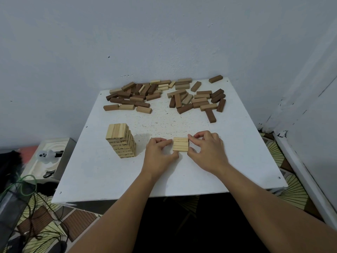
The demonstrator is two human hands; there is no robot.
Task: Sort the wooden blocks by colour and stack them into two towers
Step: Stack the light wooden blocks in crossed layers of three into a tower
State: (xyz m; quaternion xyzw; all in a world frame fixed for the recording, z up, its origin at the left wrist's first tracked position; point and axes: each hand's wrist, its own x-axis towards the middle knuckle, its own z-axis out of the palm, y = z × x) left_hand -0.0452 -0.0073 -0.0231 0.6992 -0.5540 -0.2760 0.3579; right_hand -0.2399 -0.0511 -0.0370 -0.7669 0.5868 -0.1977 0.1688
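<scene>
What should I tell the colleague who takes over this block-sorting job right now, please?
Left hand and right hand: each has a grip on one end of a flat row of three light blocks lying on the white table.
Done: one light tower stands to the left of the hands.
Left: the mixed pile of light and dark blocks at the far edge is unsorted; no dark tower exists yet.

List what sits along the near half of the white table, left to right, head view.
Tall tower of light wooden blocks → left hand → flat row of light wooden blocks, pinched at both ends → right hand.
</scene>
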